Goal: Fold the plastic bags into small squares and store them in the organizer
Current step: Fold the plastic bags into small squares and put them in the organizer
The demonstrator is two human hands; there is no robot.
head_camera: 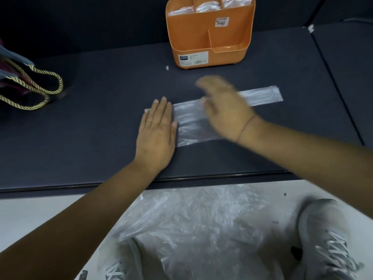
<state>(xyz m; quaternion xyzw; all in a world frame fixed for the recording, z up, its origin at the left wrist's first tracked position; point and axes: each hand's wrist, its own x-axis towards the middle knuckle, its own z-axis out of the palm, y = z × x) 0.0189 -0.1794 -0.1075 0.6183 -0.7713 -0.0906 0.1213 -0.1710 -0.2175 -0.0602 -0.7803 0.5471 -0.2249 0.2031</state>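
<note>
A clear plastic bag (191,122), folded into a long strip, lies across the dark table (90,128). My left hand (156,130) presses flat on the strip's left end with straight fingers. My right hand (224,106) is blurred over the strip's middle, fingers spread and holding nothing. The strip's right end (262,96) lies uncovered. An orange organizer (210,37) stands at the back of the table, with folded clear bags (207,6) in its rear compartments; its front compartments look bare.
A heap of loose clear plastic bags (201,223) lies on the floor between my grey shoes (327,237). A bag with gold rope handles (30,85) sits at the table's left. A small white scrap (167,67) lies near the organizer.
</note>
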